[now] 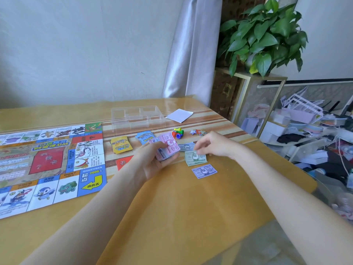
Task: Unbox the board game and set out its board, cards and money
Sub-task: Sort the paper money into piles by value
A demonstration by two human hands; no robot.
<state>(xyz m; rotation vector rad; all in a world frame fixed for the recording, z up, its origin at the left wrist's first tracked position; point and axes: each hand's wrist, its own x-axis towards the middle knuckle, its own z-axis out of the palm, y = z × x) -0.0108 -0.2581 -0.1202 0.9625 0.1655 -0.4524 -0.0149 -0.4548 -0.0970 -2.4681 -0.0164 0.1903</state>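
Both forearms are reaching in: left hand point(152, 159) gripping the money stack point(168, 148), right hand point(210, 143) pinching the green note point(195, 158) lying just right of that stack.

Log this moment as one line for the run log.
left hand holds stack of pink paper money | right hand touches green paper banknote | purple paper banknote on table

One board point(51, 165), two card decks point(121, 144), three banknote piles point(195, 158).

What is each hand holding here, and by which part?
Left hand grips the money stack by its near end. Right hand pinches the far edge of the green note on the table.
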